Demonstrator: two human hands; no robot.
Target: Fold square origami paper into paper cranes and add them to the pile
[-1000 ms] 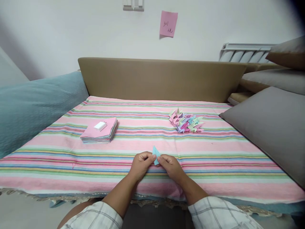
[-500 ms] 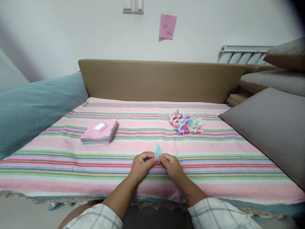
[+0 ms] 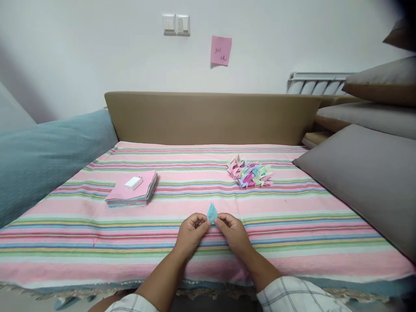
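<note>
A small light-blue piece of folded paper [image 3: 212, 213] is held upright above the striped cloth, its split point facing away from me. My left hand [image 3: 192, 233] pinches its left edge between thumb and fingers. On the opposite edge, my right hand [image 3: 232, 232] grips it the same way, with the two thumbs close together at the bottom. Beyond my right hand lies a heap of folded paper cranes [image 3: 250, 173] in pink, purple, green and blue. A stack of square coloured paper [image 3: 130, 193] rests to the left, with a white charger plug [image 3: 133, 183] on top.
The striped cloth [image 3: 182, 199] covers the seat. A brown backrest [image 3: 208, 119] stands at the back, grey cushions [image 3: 354, 173] are piled on the right, and a blue covered armrest [image 3: 58, 151] bounds the left. A pink note [image 3: 221, 51] hangs on the wall.
The view has tilted up a little, so everything sits lower in the picture. Both hands keep hold of the blue paper, whose two points now look slightly more spread.
</note>
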